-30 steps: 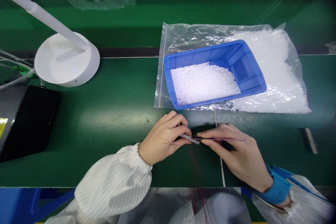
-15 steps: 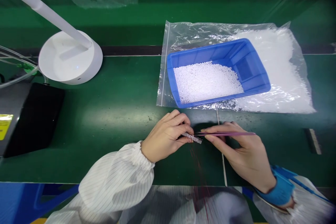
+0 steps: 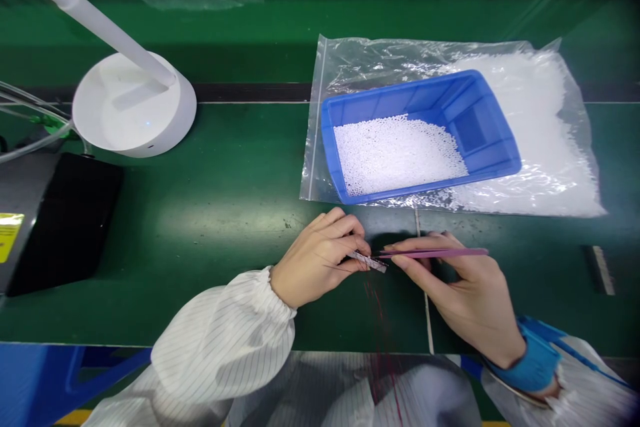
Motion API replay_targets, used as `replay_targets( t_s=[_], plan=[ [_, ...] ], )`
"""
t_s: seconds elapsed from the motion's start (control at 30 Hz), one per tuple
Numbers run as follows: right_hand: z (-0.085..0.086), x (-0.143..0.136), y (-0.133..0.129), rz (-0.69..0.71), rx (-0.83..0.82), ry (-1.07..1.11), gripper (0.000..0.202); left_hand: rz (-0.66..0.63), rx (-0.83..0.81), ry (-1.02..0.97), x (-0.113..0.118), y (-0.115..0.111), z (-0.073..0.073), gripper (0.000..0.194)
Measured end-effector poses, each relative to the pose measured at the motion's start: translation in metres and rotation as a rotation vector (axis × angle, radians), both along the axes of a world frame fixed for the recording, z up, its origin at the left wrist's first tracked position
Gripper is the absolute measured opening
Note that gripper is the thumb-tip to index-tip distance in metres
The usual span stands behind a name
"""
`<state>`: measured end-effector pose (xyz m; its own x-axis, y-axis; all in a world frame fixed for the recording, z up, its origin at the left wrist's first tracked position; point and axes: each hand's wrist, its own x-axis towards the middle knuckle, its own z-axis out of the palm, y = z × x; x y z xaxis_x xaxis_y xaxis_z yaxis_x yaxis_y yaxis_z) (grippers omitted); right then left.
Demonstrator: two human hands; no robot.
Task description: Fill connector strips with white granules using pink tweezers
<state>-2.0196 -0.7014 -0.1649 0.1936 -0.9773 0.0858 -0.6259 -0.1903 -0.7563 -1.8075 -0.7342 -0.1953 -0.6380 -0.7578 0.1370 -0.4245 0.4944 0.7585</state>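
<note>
My left hand (image 3: 323, 247) is closed on a small, narrow whitish strip with dark marks (image 3: 373, 262); part of it is hidden by the fingers. Thin red wires (image 3: 377, 310) hang down from the strip toward my lap, and fine dark strands stick out left across the fingers. Between thumb and fingers, my right hand (image 3: 463, 287) pinches pink tweezers (image 3: 435, 253). Their tips reach left to the strip beside my left fingertips. Whether the tips grip anything is too small to tell.
Behind my hands, a blue bin (image 3: 425, 190) of white beads rests on a clear zip bag (image 3: 560, 147) of white material. A white lamp base (image 3: 135, 107) and a black box (image 3: 65, 220) stand left. A small bar (image 3: 600, 270) lies at right on the green table (image 3: 225, 213).
The view has shifted very slightly. Both hands keep nearly the same pose, with the tweezer tips still at the strip.
</note>
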Motion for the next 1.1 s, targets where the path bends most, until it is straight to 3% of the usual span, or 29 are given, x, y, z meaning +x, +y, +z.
replay_targets(
  t_s=[0.6,0.8,1.1],
  plan=[
    [0.010,0.015,0.006,0.086,-0.224,0.169,0.012,-0.016,0.008,0.006,0.000,-0.002,0.000,0.006],
    [0.017,0.011,0.006,0.096,-0.203,0.196,0.014,-0.025,-0.009,0.001,0.000,-0.002,0.001,0.005],
    [0.007,0.009,0.007,0.056,-0.119,0.140,0.013,-0.026,-0.005,0.001,0.000,-0.002,0.000,0.005]
  ],
)
